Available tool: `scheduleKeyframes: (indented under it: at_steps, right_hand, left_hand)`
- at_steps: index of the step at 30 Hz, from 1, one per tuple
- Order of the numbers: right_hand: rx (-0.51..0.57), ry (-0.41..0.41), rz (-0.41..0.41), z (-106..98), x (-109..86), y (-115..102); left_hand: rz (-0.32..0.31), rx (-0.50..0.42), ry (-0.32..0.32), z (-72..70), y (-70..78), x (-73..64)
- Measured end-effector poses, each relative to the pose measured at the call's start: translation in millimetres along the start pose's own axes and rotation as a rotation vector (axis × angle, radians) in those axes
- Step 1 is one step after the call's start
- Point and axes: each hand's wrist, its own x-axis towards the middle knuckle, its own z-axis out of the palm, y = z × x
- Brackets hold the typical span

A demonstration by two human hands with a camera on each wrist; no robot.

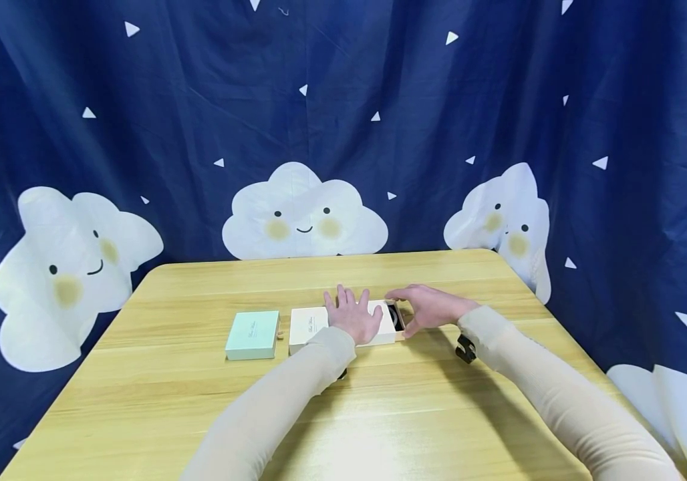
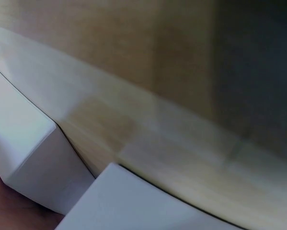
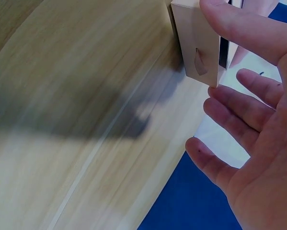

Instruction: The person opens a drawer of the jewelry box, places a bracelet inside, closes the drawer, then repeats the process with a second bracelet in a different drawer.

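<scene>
My left hand (image 1: 354, 319) lies with fingers spread across the top of the right white box (image 1: 384, 332). That box's drawer (image 1: 400, 336) is slid partly out to the right, and something black (image 1: 394, 315) shows inside. At the drawer's outer end, my right hand (image 1: 434, 307) pinches it between thumb and fingertip across its width. In the right wrist view, the drawer front (image 3: 193, 43) has a small pull tab (image 3: 200, 62); the other fingers stand apart from it. White box corners (image 2: 26, 127) show in the left wrist view, where most of the left hand is hidden.
Left of the held box, a second white box (image 1: 305, 325) lies close by. Beyond it to the left is a mint-green box (image 1: 253, 335) with a small tab on its right side. A dark blue cloud-print curtain (image 1: 343, 80) hangs behind the wooden table (image 1: 199, 300).
</scene>
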Motion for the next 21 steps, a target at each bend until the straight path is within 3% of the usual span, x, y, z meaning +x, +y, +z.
scheduleKeyframes:
  at_steps: [21]
  right_hand:
    - [0.021,0.01,-0.03,3.1,6.1,-8.1]
  left_hand:
    - [0.001,0.002,0.001,1.3,0.5,0.1]
